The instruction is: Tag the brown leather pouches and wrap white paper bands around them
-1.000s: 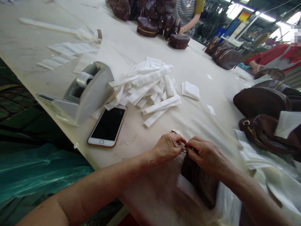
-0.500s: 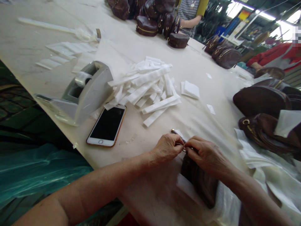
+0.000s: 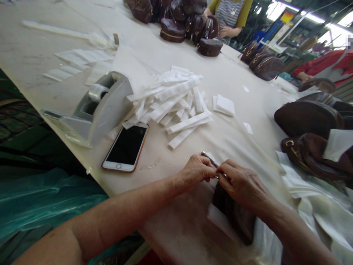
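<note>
A dark brown leather bag (image 3: pixel 234 213) lies on the white table (image 3: pixel 193 228) in front of me, partly on white paper. My left hand (image 3: pixel 197 171) and my right hand (image 3: pixel 242 184) meet at its top end. Both are closed in a pinch on a small metal pull (image 3: pixel 211 160) and its strap at the bag's zipper. The fingertips hide most of the fitting.
A phone (image 3: pixel 126 146) lies face up left of my hands, beside a grey tape dispenser (image 3: pixel 96 106). A heap of white foam strips (image 3: pixel 173 99) is behind. Brown bags (image 3: pixel 311 140) pile at the right and far end (image 3: pixel 187 22), where another person (image 3: pixel 230 16) stands.
My hands stay pinched at the bag's top, with only small finger shifts. The person at the far end has moved slightly to the right.
</note>
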Demonstrator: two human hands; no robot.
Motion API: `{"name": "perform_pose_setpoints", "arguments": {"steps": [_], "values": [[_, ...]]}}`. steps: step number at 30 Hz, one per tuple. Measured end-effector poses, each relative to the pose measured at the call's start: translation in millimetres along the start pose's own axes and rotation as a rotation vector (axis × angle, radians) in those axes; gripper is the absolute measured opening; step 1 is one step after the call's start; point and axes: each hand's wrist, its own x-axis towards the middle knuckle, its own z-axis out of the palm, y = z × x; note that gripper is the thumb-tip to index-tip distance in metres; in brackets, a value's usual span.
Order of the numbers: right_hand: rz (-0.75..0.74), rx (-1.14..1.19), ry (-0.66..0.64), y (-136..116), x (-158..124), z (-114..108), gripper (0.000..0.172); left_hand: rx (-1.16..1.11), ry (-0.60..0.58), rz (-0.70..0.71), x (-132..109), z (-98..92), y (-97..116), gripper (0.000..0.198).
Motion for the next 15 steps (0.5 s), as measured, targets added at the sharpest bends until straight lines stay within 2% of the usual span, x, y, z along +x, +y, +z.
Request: {"name": "perform_pose_setpoints", "arguments": {"steps": [7,15], "values": [[0.023,0.149,0.028,4.0,-4.4,-3.4,0.021,-0.186,0.013,-0.061,0.9,-0.7,4.4,0.014],[0.048,0.304,0.062,3.1,-3.2,-1.7,0.021,-0.138,0.082,0.006,0.9,-0.5,5.2,0.008]]}}
